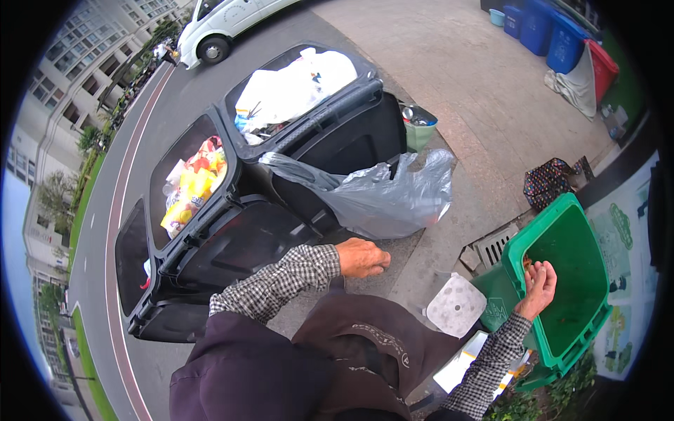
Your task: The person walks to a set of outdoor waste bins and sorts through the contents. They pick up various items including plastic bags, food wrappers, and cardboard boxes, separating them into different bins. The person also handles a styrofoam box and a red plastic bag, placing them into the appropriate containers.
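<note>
My left hand (363,258) hangs over the pavement with its fingers curled in, and nothing shows in it. Just beyond it, a grey translucent plastic bag (389,200) droops against the dark wheeled bins. At the rim of an open green wheeled bin (571,279), my right hand (539,287) is bent over the opening with its fingers drawn together. Small orange-brown scraps (527,261) show by those fingertips; whether they are held or lie in the bin, I cannot tell. Beside the green bin is a pale perforated square stool top (457,305).
Dark bins hold a white bag (300,89) and yellow packaging (195,181). A light-green bucket (419,129) with cans stands behind them. A dotted bag (547,181) lies past a drain grate (495,244). Farther off are a white van (237,23), blue bins (566,44) and a person (164,52).
</note>
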The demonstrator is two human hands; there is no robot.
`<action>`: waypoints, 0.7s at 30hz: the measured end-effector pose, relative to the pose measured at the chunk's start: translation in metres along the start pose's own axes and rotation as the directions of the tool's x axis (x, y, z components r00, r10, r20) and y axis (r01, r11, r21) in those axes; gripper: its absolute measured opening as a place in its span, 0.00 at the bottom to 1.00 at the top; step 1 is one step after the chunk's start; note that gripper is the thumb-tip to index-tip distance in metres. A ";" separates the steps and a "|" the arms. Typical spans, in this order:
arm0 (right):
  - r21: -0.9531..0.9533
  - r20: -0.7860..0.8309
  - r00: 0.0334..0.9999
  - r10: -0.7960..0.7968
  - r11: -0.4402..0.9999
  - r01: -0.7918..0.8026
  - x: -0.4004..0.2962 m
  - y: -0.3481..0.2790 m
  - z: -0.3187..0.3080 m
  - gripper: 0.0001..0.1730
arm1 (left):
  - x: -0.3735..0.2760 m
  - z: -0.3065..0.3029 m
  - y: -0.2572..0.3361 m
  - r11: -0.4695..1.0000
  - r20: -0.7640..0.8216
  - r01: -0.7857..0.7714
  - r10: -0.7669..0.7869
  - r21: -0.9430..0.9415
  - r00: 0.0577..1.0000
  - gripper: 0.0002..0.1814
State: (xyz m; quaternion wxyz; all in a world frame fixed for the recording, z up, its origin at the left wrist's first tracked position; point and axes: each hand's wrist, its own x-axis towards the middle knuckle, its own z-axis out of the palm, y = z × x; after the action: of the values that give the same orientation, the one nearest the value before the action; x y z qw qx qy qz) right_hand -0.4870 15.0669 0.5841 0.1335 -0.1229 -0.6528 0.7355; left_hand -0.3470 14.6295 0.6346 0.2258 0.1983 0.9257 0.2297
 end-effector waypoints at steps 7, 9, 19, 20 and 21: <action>-0.026 0.720 0.693 -0.039 0.996 0.083 -0.129 -0.012 0.347 0.13 | -0.210 -0.049 -0.115 0.969 -0.407 0.119 -0.200 -0.215 0.891 0.14; -0.003 0.815 0.578 -0.043 0.997 0.077 -0.181 -0.016 0.430 0.09 | -0.269 -0.073 -0.154 0.963 -0.483 0.117 -0.225 -0.243 0.846 0.13; -0.011 0.995 -0.088 0.036 0.962 0.273 -0.385 -0.016 0.707 0.09 | -0.455 -0.081 -0.386 0.657 -0.457 0.747 -0.636 0.102 0.622 0.25; 0.028 0.992 -0.129 0.009 0.960 0.279 -0.392 -0.011 0.724 0.10 | -0.463 -0.066 -0.401 0.604 -0.422 0.777 -0.667 0.174 0.613 0.28; 0.013 0.986 -0.160 0.039 0.949 0.314 -0.399 -0.011 0.738 0.09 | -0.474 -0.047 -0.416 0.540 -0.484 0.820 -0.675 0.191 0.557 0.36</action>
State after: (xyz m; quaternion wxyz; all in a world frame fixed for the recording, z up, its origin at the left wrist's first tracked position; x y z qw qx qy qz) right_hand -0.3763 14.2412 0.6839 -0.3420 0.5308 -0.6163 0.4706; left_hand -0.0925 14.0516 0.6129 0.0880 -0.2280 0.9682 -0.0525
